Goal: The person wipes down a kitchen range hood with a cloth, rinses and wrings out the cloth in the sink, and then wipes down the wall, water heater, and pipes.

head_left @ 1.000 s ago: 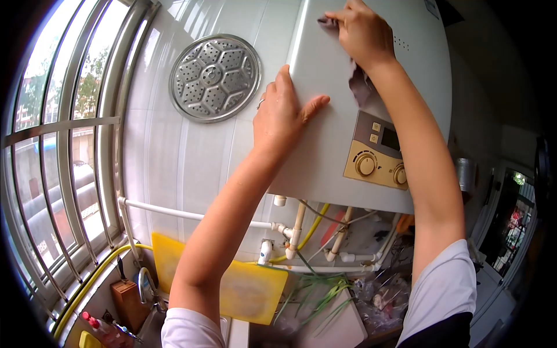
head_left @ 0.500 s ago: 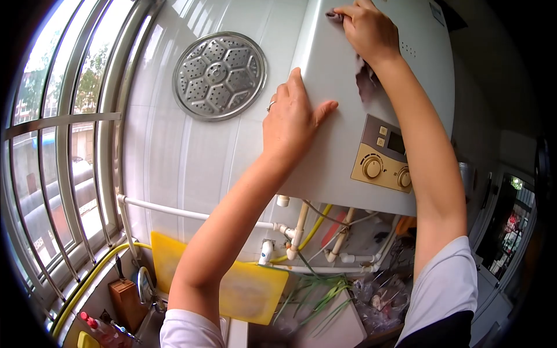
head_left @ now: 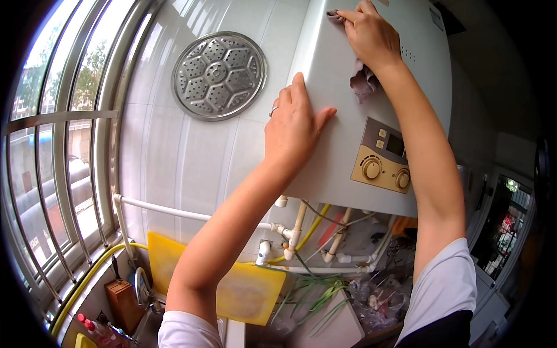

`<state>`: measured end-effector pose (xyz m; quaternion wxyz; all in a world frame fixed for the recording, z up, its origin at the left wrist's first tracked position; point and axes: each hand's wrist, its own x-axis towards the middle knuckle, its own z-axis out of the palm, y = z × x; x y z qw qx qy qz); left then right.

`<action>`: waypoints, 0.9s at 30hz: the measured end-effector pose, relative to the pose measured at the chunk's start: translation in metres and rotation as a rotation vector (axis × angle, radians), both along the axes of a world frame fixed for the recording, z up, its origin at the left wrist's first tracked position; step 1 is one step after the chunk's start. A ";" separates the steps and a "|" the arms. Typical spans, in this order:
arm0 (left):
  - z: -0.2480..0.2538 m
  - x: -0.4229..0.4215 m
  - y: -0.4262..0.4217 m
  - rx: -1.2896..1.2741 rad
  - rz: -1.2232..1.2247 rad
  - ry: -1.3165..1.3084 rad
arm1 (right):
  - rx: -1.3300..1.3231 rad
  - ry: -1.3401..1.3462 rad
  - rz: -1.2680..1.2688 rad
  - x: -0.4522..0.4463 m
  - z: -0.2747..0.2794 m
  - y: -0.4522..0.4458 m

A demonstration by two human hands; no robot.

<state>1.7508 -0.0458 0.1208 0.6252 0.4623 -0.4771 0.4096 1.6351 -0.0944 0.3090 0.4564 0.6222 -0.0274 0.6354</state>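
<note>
We face a smooth, boxy white heater [head_left: 336, 142] at right, our left hand [head_left: 292, 127] spread against its left edge. Our right hand [head_left: 374, 37], fingers closed, pinches a limp, crumpled purplish-grey cloth [head_left: 363, 84] against the heater's front.

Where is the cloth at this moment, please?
In the head view, the cloth is in the upper part, right of centre, held by the right hand against the front of the white wall box, above its control panel.
</note>
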 end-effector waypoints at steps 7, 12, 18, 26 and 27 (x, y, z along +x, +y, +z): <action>-0.005 -0.003 0.000 -0.016 -0.009 0.002 | -0.071 0.027 -0.046 -0.009 -0.019 -0.010; -0.007 -0.002 -0.001 -0.038 0.016 -0.013 | 0.008 -0.069 -0.053 0.010 -0.002 0.001; -0.009 -0.004 0.001 -0.022 0.036 0.007 | -0.083 0.058 -0.027 0.012 -0.027 -0.007; -0.013 -0.010 0.008 -0.010 0.058 0.016 | 0.169 -0.219 -0.002 -0.001 0.020 -0.001; -0.013 -0.009 0.007 -0.023 0.075 0.009 | 0.167 -0.221 0.004 0.008 0.024 -0.002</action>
